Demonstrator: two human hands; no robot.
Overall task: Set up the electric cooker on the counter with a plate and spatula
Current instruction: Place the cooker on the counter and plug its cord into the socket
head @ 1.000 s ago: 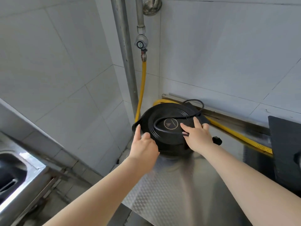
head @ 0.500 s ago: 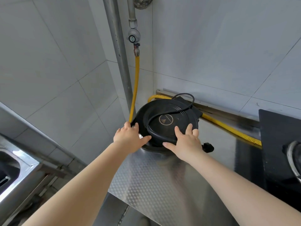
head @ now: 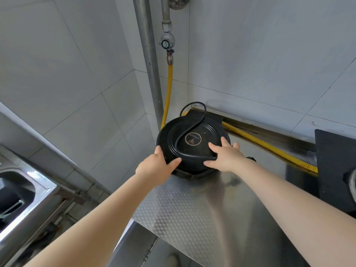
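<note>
A round black electric cooker [head: 200,130] sits in the back left corner of the steel counter [head: 192,209]. Its black power cord [head: 181,135] loops across the lid. My left hand [head: 157,166] grips the lid's near-left rim, thumb on top. My right hand [head: 226,156] lies on the lid's near-right side, fingers spread, over the cord's end. A black plug [head: 251,158] peeks out behind my right wrist. No plate or spatula is in view.
A yellow gas hose [head: 269,147] runs down from a valve [head: 166,43] and along the back wall behind the cooker. A black gas stove [head: 335,166] stands at the right. A steel sink [head: 17,193] is at the lower left, across a gap.
Both hands have shifted from the lid's top towards its near rim. My left hand now wraps the left edge. The cooker stays in the corner.
</note>
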